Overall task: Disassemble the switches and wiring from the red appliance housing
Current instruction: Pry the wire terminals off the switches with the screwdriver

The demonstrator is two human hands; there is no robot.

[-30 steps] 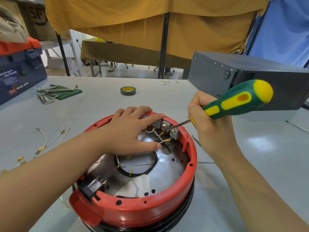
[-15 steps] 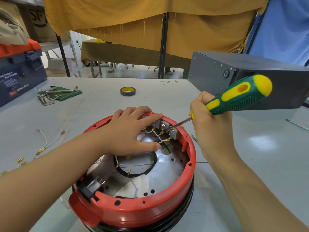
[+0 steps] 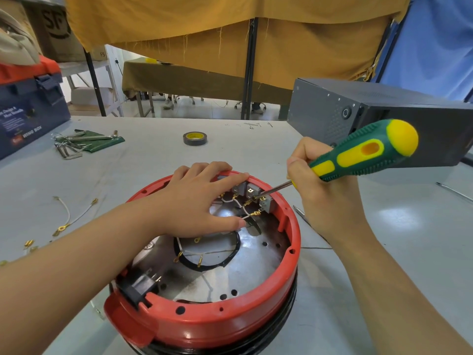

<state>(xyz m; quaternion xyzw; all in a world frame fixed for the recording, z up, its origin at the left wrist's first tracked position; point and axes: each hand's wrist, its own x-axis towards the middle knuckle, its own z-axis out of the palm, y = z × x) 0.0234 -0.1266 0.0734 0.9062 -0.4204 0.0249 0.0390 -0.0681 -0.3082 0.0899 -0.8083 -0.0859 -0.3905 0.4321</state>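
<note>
Hiding switches (image 3: pixel 252 192) partly: left hand (image 3: pixel 202 201).

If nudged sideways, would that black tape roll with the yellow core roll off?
Probably not: the black tape roll with the yellow core lies flat on the grey table, so it should slide. It looks light. Stood on edge, it would likely roll.

A single head-worn wide-angle view looks forward and down from above the near edge of the bench (image 3: pixel 230 139). It sits close over the red housing (image 3: pixel 217 321), which fills the lower centre. Both forearms enter from the bottom corners, and the room beyond fills the top.
</note>
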